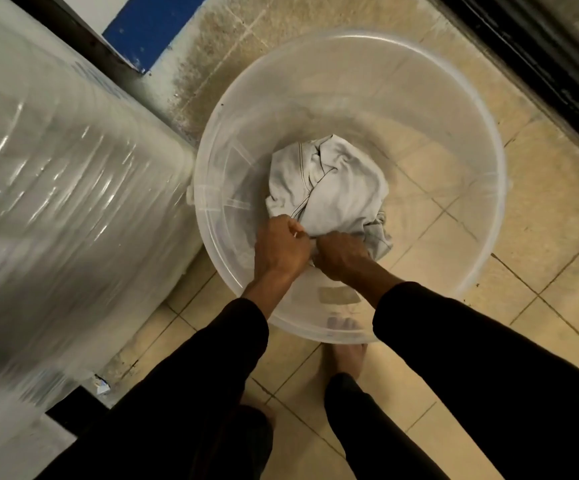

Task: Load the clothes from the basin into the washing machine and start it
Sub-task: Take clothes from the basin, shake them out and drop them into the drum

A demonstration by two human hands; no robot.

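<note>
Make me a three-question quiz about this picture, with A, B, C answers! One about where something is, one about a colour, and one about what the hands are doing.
1. Where is the cloth?
A. on the floor tiles
B. inside the clear basin
C. on top of the wrapped machine

2. What colour is the cloth?
A. pale grey-white
B. bright red
C. dark green

3. What are the hands doing?
A. hanging free
B. lifting the basin by its rim
C. both gripping the cloth

Answers:
1 B, the cloth lies on the basin's bottom.
2 A, it is pale with thin dark seams.
3 C, the left hand and right hand curl round its near edge.
</note>
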